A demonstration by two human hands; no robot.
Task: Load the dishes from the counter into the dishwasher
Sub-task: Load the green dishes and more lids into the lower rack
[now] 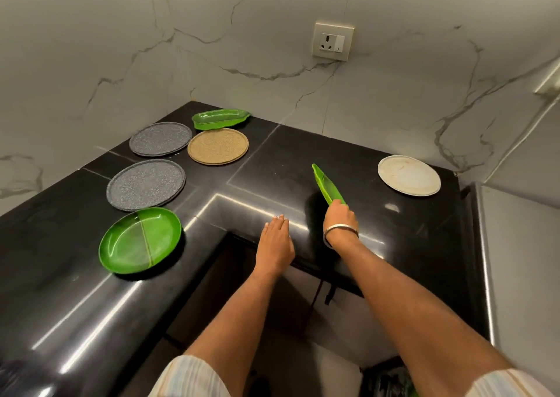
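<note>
My right hand [341, 219] grips one end of a narrow green leaf-shaped dish [326, 184] and holds it tilted on edge above the black counter [288, 160]. With straight fingers, my left hand [274, 243] rests flat on the counter's front edge. On the left lie a round green plate [140, 240], two grey speckled plates [146, 184] [160, 138], a tan plate [218, 146] and a second green leaf dish [220, 118]. A white plate [409, 175] sits at the far right. No dishwasher is in view.
The L-shaped counter wraps a corner under marble walls, with a wall socket [332, 41] above. A steel-edged surface [515, 245] adjoins on the right. Dark cabinet fronts lie below the counter edge, and something dark and green [391, 378] sits on the floor.
</note>
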